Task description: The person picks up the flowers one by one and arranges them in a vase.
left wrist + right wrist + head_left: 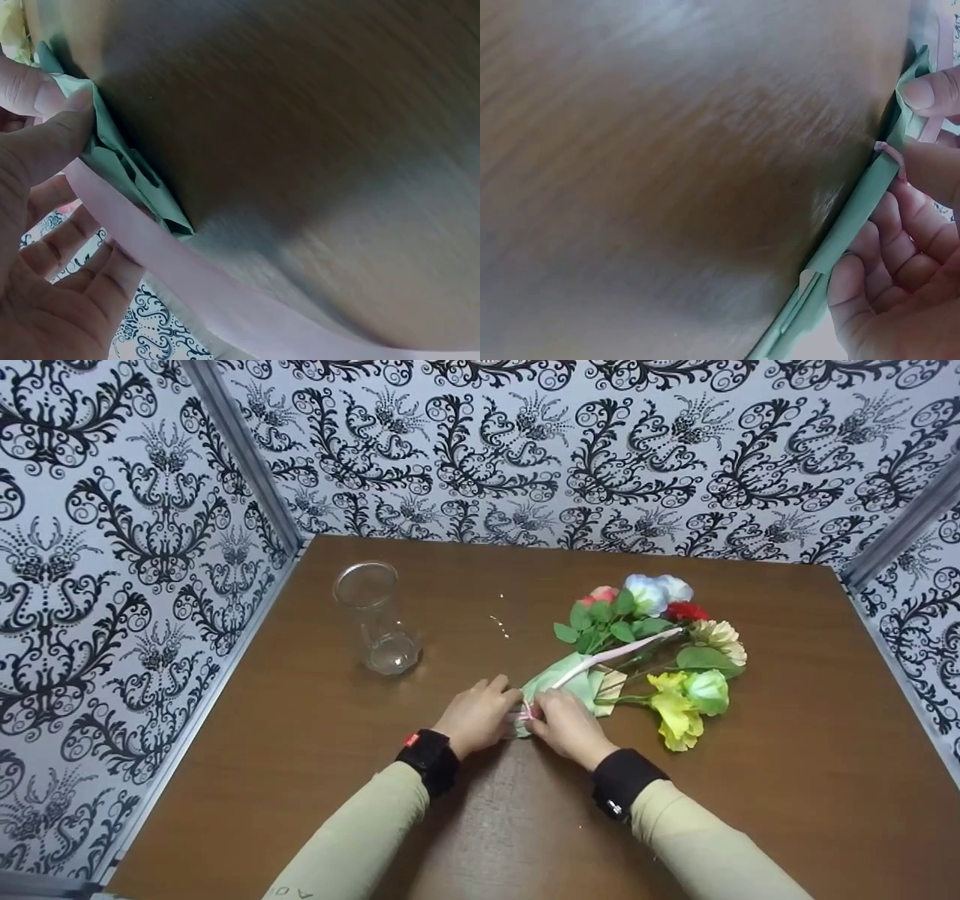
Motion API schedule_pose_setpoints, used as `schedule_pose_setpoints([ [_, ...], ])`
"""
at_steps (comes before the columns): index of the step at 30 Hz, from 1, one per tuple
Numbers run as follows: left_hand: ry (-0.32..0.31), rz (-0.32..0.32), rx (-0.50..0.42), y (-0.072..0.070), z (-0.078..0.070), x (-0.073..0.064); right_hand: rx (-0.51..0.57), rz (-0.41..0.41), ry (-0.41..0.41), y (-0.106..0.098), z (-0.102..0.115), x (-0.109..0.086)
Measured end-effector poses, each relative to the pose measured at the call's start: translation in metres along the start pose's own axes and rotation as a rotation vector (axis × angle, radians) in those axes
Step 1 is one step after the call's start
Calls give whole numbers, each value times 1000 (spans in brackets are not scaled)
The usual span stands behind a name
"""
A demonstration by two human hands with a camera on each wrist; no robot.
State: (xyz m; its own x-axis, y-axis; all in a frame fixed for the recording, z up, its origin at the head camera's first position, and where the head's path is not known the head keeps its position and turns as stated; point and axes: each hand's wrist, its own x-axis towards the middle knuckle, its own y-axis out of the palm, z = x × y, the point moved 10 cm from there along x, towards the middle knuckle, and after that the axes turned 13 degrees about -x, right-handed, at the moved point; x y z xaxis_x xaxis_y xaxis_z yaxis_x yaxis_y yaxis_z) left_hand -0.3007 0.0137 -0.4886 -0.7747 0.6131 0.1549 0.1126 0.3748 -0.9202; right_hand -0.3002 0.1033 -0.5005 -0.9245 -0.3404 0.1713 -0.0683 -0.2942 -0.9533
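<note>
A bouquet of artificial flowers lies on its side, its stems wrapped in green paper point(566, 681). My left hand point(480, 714) pinches the bottom end of the wrap between thumb and fingers. In the left wrist view, a pink ribbon point(157, 236) passes by that hand and trails over the table. My right hand point(571, 726) is close beside it, thumb and fingers pinching the pink ribbon point(891, 155) where it crosses the paper. Another pale pink length of ribbon point(615, 652) lies along the wrap toward the blooms. The fingers partly hide the tied spot.
A clear glass vase point(382, 622) stands at the back left of the brown table point(795, 720). Yellow flower point(677, 716) and red flower point(686, 611) heads spread out to the right. Small pale bits point(500, 625) lie behind the hands. Patterned walls point(510, 450) border the table.
</note>
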Motion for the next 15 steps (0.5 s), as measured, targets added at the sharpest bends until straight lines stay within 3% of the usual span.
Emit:
schedule_pose_setpoints([
  [6,18,-27,50,1,-4,-2,115,56,24,7,-8,2],
  [11,15,-16,70,1,-5,-1,303,97,66,13,-16,1],
  [15,6,3,59,3,-4,0,524,178,175,20,-24,-4],
])
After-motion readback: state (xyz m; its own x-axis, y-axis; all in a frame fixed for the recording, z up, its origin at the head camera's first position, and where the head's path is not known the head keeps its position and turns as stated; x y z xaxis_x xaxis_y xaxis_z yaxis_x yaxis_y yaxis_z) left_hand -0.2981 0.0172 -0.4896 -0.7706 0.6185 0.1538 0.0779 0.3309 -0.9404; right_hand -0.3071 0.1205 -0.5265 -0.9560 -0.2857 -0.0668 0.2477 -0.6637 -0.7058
